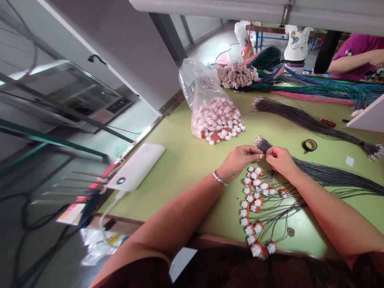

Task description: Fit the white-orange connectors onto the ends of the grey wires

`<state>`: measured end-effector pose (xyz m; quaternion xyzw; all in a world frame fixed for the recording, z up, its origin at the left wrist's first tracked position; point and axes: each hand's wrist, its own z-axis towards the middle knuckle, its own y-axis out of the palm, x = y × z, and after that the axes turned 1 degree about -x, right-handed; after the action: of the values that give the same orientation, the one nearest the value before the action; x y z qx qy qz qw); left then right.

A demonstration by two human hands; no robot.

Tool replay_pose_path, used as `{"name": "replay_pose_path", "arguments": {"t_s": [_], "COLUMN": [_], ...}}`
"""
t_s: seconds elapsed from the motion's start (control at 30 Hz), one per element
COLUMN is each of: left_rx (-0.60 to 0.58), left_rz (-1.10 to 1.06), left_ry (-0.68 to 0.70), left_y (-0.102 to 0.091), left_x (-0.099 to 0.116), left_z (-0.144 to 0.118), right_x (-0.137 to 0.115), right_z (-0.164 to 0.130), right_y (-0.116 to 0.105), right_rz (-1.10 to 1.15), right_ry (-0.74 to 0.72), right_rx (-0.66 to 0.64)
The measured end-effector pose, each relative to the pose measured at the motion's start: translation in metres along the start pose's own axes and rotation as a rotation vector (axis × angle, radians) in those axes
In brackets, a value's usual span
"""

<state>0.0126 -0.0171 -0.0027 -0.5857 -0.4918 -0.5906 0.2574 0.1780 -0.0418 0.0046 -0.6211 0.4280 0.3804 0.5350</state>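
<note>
Tabletop, green, carries a long dark wire bundle running right, and a clear bag of white-and-orange connectors at far left. Finished connectors on wires lie near, below the hands. Left hand and right hand meet, both pinching a small connector at the bundle's end.
</note>
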Motion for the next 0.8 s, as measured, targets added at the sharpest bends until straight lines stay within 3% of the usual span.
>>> {"name": "replay_pose_path", "arguments": {"t_s": [0.1,0.3,0.8], "left_rx": [0.009,-0.049,-0.055], "left_rz": [-0.077,-0.03,0.158], "left_ry": [-0.026,-0.029,-0.026], "left_y": [-0.005,-0.01,0.002], "left_x": [0.001,0.001,0.004], "left_z": [0.001,0.002,0.0], "right_x": [0.0,0.001,0.004], "right_z": [0.001,0.002,0.006], "right_y": [-0.001,-0.001,-0.004], "right_rz": [0.02,0.053,-0.103], "right_ry": [-0.053,0.009,-0.038], "right_rx": [0.032,0.008,-0.066]}}
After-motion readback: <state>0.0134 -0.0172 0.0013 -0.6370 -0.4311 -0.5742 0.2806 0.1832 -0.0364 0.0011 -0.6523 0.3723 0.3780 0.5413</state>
